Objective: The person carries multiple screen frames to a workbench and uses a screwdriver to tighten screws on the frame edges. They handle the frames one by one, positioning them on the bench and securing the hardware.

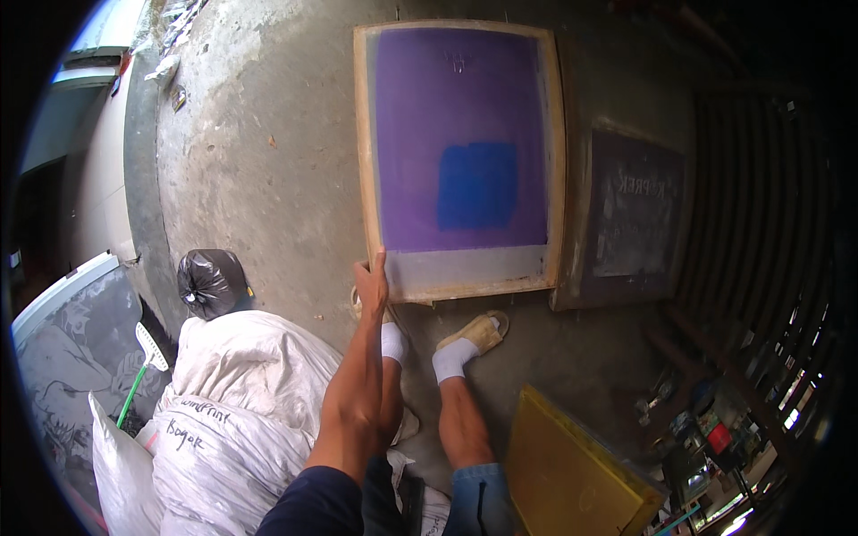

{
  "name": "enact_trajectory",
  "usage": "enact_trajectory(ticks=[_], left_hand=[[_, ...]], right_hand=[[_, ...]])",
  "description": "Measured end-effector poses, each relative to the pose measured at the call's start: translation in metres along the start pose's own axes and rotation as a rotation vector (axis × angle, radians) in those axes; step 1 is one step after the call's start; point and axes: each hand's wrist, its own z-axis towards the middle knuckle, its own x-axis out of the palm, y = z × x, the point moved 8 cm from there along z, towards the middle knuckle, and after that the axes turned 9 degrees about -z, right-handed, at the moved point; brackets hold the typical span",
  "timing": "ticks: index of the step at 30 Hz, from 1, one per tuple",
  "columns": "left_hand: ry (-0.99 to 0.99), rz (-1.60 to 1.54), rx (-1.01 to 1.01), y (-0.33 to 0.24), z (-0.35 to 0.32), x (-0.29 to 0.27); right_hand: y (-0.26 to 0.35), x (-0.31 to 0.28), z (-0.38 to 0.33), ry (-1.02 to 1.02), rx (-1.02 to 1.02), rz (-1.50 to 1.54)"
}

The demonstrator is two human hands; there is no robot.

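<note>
A large screen-printing frame [429, 116] stands in front of me, its wooden border around a purple-coated mesh. A bright blue rectangle [478, 186] shows in the purple, right of the middle and low. Below the purple runs a pale uncoated strip of mesh. My left hand [372, 284] grips the wooden border at the lower left corner. Its thumb lies along the front of the wood, and the fingers wrap round the outer side. My right hand is outside the view.
A second, darker screen frame [630, 205] leans on the right beside slatted bars [760, 196]. A yellow panel [572, 464] stands by my right leg. White sacks [241, 411], a black plastic bag [213, 281] and a green-handled brush [143, 366] are at left. My sandalled feet [478, 335] are below the frame.
</note>
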Motion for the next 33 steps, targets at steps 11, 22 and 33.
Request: enact_trajectory(ticks=[11, 22, 33], left_hand=[[0.270, -0.123, 0.225, -0.190, 0.104, 0.013], [0.303, 0.023, 0.309, -0.365, 0.093, 0.011], [0.223, 0.129, 0.612, -0.451, -0.012, 0.013]], right_hand=[[-0.002, -0.047, 0.000, -0.189, 0.025, -0.088], [-0.017, -0.031, 0.010, -0.150, 0.095, 0.541], [-0.236, -0.135, -0.101, 0.126, 0.052, 1.352]])
